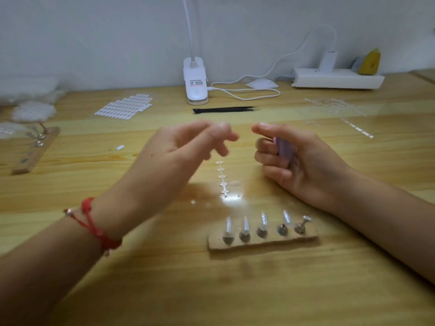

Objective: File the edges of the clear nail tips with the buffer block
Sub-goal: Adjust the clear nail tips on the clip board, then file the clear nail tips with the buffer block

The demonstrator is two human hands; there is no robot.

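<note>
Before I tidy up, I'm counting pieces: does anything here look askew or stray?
The rightmost metal stand on the near wooden strip leans sideways, unlike its four neighbours; one small white nail tip lies alone left of the left hand.

Your left hand (183, 147) and right hand (294, 161) hover side by side above the middle of the bench (164, 290), a gap between them, with the buffer block (283, 148) gripped in the right. Under that gap a tip strip (222, 177) lies on the bench, running away from you. Nearer to you, right of centre, sits a holder stand (263, 241) with nail tips (264, 220) in a row on it. Behind your hands the tweezers (223, 110) lie crosswise, and behind them stands the lamp base (196, 83). A sheet of tips (124, 107) lies left of the lamp base, and a second stand (35, 151) lies at the far left. A cable (247, 92) lies right of the lamp base, and the power strip (336, 78) sits against the wall at back right.
</note>
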